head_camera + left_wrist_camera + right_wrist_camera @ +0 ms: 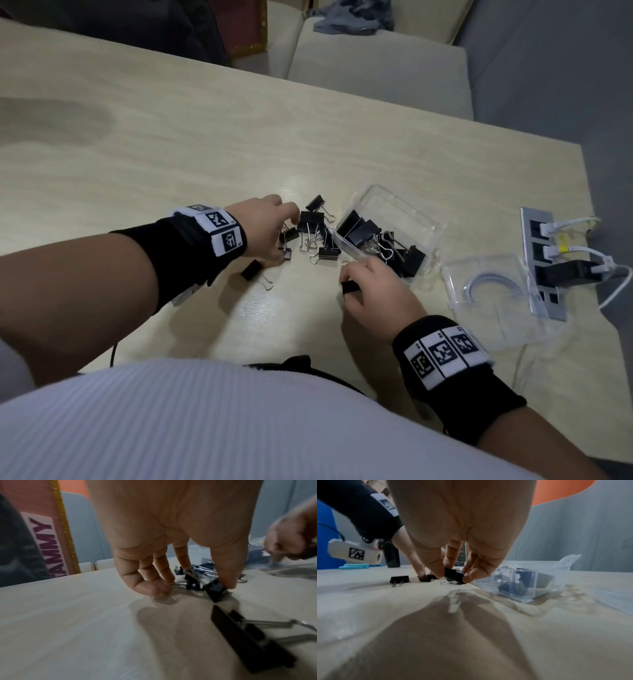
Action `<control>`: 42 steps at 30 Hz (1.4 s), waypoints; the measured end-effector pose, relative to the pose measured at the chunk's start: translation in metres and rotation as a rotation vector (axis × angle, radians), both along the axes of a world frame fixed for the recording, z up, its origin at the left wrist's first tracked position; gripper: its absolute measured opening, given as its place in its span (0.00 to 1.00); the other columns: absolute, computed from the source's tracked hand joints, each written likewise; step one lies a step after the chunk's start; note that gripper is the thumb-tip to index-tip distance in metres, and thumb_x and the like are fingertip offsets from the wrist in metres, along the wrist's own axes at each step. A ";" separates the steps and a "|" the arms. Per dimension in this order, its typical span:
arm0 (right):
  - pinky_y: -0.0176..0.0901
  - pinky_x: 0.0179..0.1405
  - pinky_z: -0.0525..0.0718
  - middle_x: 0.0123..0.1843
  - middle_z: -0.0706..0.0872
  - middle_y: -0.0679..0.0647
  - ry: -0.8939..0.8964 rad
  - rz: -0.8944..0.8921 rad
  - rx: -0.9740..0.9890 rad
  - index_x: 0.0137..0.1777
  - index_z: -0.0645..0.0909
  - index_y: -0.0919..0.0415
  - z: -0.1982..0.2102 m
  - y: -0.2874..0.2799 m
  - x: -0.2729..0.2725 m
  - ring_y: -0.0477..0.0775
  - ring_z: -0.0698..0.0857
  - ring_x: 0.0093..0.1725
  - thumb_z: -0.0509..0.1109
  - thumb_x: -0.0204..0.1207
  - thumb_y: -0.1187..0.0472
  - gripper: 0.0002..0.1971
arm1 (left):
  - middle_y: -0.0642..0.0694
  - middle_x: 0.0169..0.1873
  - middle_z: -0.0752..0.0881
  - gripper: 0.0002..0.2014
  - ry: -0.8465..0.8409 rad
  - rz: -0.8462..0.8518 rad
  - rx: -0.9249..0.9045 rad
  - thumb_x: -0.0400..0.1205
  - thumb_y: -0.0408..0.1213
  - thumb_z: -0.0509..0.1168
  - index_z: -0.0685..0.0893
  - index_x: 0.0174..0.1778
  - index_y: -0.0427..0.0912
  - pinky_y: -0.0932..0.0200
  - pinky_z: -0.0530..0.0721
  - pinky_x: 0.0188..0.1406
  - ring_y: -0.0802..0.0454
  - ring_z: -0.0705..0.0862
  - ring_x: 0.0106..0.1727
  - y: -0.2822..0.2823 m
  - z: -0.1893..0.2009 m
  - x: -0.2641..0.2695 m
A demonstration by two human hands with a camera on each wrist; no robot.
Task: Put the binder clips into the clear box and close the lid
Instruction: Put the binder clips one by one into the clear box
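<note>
Right hand: my right hand (375, 294), at 5 o'clock of the loose pile, has fingers curled around one black binder clip (453, 575), pinching it just above the table.
Left hand: my left hand (265, 229), at 9 o'clock of the pile, reaches down with thumb and fingertips (228, 582) touching a small clip (216, 592); I cannot tell whether it is truly gripped.
Loose clips: a cluster of black binder clips (313, 228) lies between my hands; I count roughly seven or eight, the overlap makes it uncertain. One more clip (253, 270) lies apart at 7 o'clock, under my left wrist.
Clear box: the clear box (423, 219) sits open at 3 o'clock of the pile, holding several clips, too tangled to count.
Lid: the clear lid (486, 284) lies flat on the table at 4 o'clock of the box, just beside it.
Writing: a pink panel (42, 543) behind the table shows purple letters "AMMY", the start cut off. Both wristbands (445, 353) carry square black-and-white code markers.
Surface: pale wood-grain table (171, 154).
Room: a metal socket strip (541, 253) with white cables plugged in sits at the table's 3 o'clock edge; beige seat cushions (373, 75) lie beyond at 12 o'clock.
</note>
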State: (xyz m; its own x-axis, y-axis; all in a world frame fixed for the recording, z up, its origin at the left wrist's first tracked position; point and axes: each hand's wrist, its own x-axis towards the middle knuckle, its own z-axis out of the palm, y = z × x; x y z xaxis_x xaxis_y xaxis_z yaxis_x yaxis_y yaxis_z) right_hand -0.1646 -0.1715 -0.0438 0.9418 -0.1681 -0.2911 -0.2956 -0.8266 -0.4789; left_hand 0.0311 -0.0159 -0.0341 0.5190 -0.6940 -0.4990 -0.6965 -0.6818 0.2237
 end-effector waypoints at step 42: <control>0.58 0.72 0.73 0.76 0.73 0.54 -0.052 0.235 -0.155 0.72 0.72 0.54 -0.006 0.014 0.004 0.59 0.71 0.73 0.64 0.76 0.63 0.23 | 0.47 0.60 0.77 0.28 -0.030 -0.068 0.029 0.71 0.45 0.71 0.74 0.68 0.59 0.49 0.82 0.54 0.44 0.80 0.57 -0.023 0.017 0.000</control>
